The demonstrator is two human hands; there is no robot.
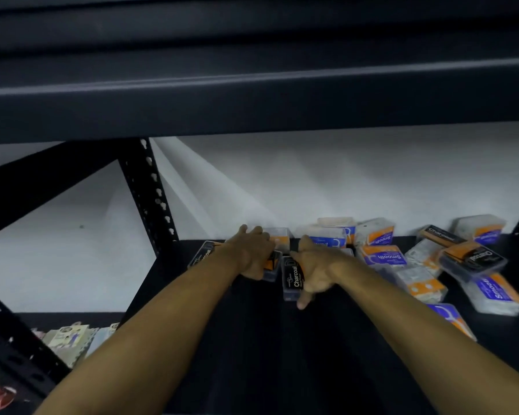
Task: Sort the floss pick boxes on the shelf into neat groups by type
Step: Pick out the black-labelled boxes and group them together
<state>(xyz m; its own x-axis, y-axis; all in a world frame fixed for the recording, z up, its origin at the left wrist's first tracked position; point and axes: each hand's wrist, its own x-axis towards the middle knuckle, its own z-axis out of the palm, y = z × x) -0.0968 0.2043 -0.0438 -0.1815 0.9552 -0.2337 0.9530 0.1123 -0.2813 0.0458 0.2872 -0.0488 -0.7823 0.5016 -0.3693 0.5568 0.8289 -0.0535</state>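
Black metal shelving fills the frame: a dark shelf board (252,354) runs across the lower half, a thick beam crosses the top, and a perforated upright (150,193) stands left of centre against a pale wall. Both bare arms reach in from the bottom edge toward the middle of the board.

Left hand (253,253) lies palm down, fingers spread forward, over a clear box with an orange label (271,263); its fingertips reach a second clear box with orange (279,236) at the back. Whether it actually grips either cannot be told. Just left of its wrist lies a black Charcoal box (203,254).

Right hand (313,269) sits slightly right of centre, fingers curled loosely with the thumb pointing down, pressed against the right side of another black Charcoal box (292,278) that lies flat with its label upward. The hand touches the box rather than enclosing it.

Across the right half of the frame lies a loose scatter of blue-and-orange Smooth boxes (384,256), tilted at mixed angles, with two more Charcoal boxes (474,257) among them near the right edge. At the lower left, on a lower level, pale carded packets (69,338) show dimly.
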